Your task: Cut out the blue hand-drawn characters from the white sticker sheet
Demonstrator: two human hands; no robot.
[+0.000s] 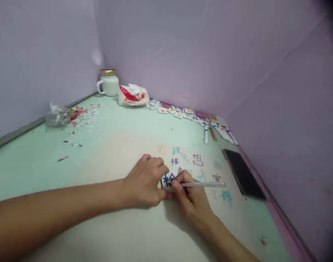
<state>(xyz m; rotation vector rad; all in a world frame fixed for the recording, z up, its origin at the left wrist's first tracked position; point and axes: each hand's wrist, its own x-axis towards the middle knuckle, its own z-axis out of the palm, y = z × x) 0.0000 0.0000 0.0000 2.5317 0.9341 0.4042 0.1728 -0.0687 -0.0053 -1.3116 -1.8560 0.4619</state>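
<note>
My right hand (189,194) is closed around a thin white pen (203,184), which lies nearly level and points right. Its tip end sits by a small white card (168,180) with a dark blue character on it. My left hand (146,182) rests on the pale green tabletop (114,145) with fingers curled, pinching the card's left edge. Several blue and orange characters (197,159) are written on the table surface just beyond the hands.
A black phone (243,174) lies at the right by the wall. Several small character tiles (183,112) and markers (206,135) line the back wall. A white mug (109,83), a plastic packet (132,95), a crumpled clear bag (56,115) and red-white scraps (84,114) sit at the back left.
</note>
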